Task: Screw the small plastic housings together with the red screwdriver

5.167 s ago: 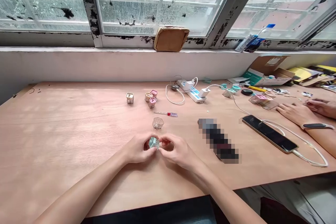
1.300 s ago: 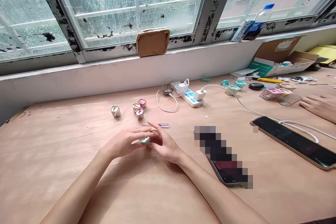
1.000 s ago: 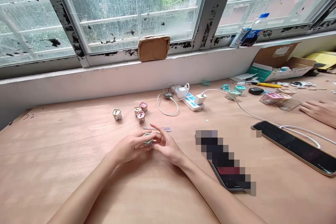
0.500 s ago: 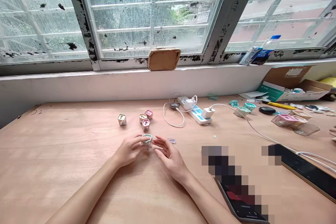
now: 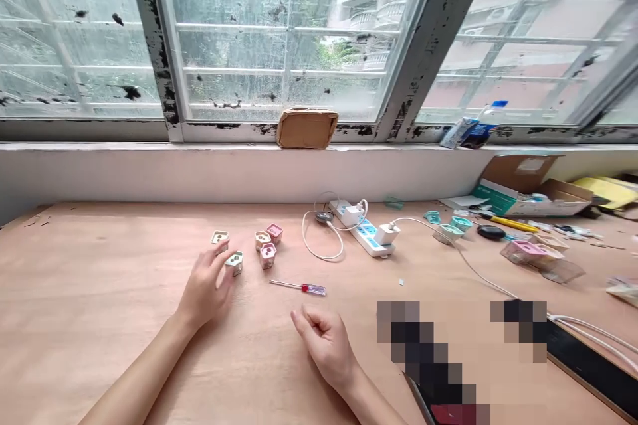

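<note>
My left hand is at the left of the small pieces, fingers apart and slightly blurred. Its fingertips overlap the left edge of a small clear container with a pale green rim, which stands on the table. Just behind it is a cream-rimmed container, partly covered by my fingers. My right hand is loosely curled above the table, with nothing seen in it. Beyond it lies a small screwdriver with a red and clear handle. Further back, a cream container and two pink ones stand grouped.
A power strip with white chargers and cables lies toward the back. Green containers, pink and cream containers, a yellow pen-like tool and an open cardboard box are at right. A partly pixelated phone is at front right.
The green-rimmed container has gone left with my left hand to beside the cream one. My right hand has drawn back and curled, and the screwdriver now shows fully. The view has shifted.
</note>
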Demonstrator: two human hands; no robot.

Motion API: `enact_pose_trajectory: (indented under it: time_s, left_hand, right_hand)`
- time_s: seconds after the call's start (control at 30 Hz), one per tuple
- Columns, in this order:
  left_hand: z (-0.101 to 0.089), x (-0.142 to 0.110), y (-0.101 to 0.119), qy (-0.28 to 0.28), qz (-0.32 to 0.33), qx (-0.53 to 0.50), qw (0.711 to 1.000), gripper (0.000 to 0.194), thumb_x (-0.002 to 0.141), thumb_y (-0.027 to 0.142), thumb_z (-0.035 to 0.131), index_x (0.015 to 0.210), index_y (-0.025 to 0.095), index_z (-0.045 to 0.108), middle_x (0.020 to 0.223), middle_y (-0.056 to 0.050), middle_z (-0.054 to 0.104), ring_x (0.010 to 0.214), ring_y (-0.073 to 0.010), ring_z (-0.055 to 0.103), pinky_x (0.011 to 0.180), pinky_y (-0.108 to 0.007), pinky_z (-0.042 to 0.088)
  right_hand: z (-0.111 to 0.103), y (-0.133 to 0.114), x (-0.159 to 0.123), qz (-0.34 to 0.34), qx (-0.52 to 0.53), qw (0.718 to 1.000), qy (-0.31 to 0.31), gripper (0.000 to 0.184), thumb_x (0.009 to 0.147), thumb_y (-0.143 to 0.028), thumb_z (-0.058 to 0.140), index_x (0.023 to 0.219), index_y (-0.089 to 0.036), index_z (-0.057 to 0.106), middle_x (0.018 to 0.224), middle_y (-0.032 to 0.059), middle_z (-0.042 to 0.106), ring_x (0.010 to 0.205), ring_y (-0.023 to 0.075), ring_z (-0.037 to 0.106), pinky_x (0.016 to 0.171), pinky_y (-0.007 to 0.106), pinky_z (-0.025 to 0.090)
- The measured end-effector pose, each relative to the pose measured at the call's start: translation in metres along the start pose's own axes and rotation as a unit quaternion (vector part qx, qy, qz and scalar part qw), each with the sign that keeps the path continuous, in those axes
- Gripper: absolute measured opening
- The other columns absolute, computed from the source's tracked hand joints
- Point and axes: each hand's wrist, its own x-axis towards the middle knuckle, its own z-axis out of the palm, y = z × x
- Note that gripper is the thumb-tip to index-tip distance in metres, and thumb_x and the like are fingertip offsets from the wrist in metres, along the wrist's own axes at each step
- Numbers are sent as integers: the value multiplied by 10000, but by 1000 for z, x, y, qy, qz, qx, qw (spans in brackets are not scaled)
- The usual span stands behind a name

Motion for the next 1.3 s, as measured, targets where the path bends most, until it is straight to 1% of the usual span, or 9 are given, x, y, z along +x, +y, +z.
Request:
enact_pose_trajectory:
  time_s: [0.13, 0.23, 0.37, 0.63, 0.8, 0.93, 1.13, 1.23, 1.3]
  left_hand:
    - [-3, -3, 11, 29, 68, -35, 997, 256, 885, 70, 528, 1052, 222, 646, 1092, -88, 685, 1014, -237, 657, 873, -345, 531]
    - [0, -5, 18, -4, 74, -92, 993, 235, 833, 20, 446, 824, 210, 583, 878, -47, 654, 835, -185, 641, 733, -261, 507]
    - [4, -5, 25, -58, 84, -137, 985, 250, 770, -14, 372, 688, 209, 447, 643, 21, 486, 562, -120, 476, 540, -190, 405]
    - [3, -4, 19, -86, 87, -144, 982, 194, 663, 25, 362, 633, 213, 402, 551, 49, 428, 467, -104, 417, 467, -182, 356]
    - [8, -10, 12, -119, 73, -153, 978, 148, 595, 61, 344, 582, 208, 332, 496, 56, 351, 429, -105, 370, 434, -203, 307]
    - [11, -12, 16, -126, 96, -139, 977, 178, 607, 35, 327, 609, 212, 309, 512, 58, 336, 437, -101, 372, 443, -200, 306]
    - [12, -13, 53, -158, 202, -212, 943, 243, 662, -29, 312, 674, 213, 287, 541, 55, 363, 463, -105, 364, 474, -224, 280]
    - [13, -19, 82, -183, 241, -260, 917, 246, 789, -10, 322, 691, 213, 285, 547, 44, 408, 475, -116, 366, 474, -249, 265]
    - [18, -29, 105, -197, 282, -313, 885, 268, 912, 67, 285, 691, 216, 272, 544, 31, 418, 470, -129, 342, 466, -265, 266]
  right_hand:
    - [3, -6, -4, 16, 19, 1000, 14, 540, 879, -342, 551, 548, -226, 140, 533, -58, 139, 485, 72, 167, 489, 285, 138]
    - [4, -6, -3, 47, 51, 997, 20, 540, 856, -326, 561, 526, -228, 146, 521, -59, 141, 482, 67, 156, 488, 283, 125]
    - [5, -6, -1, 80, 75, 994, 20, 544, 821, -301, 577, 499, -229, 145, 501, -66, 128, 476, 59, 140, 482, 281, 103]
    - [3, -8, 4, 125, 88, 988, -16, 530, 789, -277, 586, 484, -227, 156, 497, -73, 130, 474, 50, 140, 479, 276, 86]
    - [3, -7, 5, 120, 93, 988, -15, 517, 790, -284, 582, 491, -230, 164, 500, -75, 135, 474, 50, 140, 483, 272, 90]
    - [4, -6, 7, 115, 90, 989, -15, 530, 793, -318, 598, 493, -229, 171, 499, -77, 143, 483, 51, 150, 496, 276, 97]
    - [3, -4, 13, 91, 119, 988, -23, 535, 811, -372, 602, 503, -229, 189, 517, -75, 162, 498, 55, 151, 502, 283, 104]
    - [2, -4, 15, 89, 119, 989, -18, 523, 803, -355, 594, 498, -236, 185, 516, -78, 149, 497, 57, 133, 497, 290, 94]
    - [2, -4, 14, 89, 120, 989, -16, 513, 796, -342, 588, 499, -240, 181, 516, -80, 141, 496, 58, 127, 494, 291, 91]
